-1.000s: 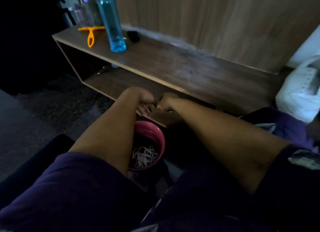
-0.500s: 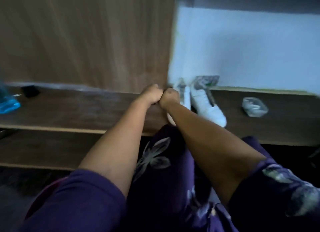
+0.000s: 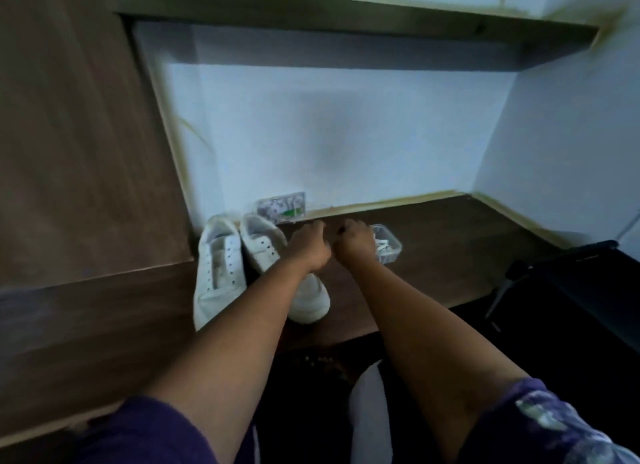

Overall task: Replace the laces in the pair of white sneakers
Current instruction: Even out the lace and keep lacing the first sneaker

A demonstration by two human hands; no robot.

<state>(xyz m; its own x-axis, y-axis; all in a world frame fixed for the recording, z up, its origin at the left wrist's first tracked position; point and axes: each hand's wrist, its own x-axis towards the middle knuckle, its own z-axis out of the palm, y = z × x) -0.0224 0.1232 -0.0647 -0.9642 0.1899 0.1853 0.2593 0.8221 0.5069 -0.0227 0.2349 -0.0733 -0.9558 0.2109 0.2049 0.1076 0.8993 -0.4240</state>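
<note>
View's swinging right off the pink cup; I'm bringing both hands, left (image 3: 309,244) & right (image 3: 353,241), fingers curled, grip unclear, over unlaced sneakers (image 3: 221,266), lace tub (image 3: 389,247) mid-frame: relacing starting

Fists (both) apart — right hand (image 3: 354,239) rightward

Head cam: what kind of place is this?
Likely a home room, at a built-in wooden ledge set in a white-walled alcove. A pair of white sneakers with bare eyelets sits on it, beside a clear plastic container holding what look like white laces. Dim light, no workshop gear visible.
</note>
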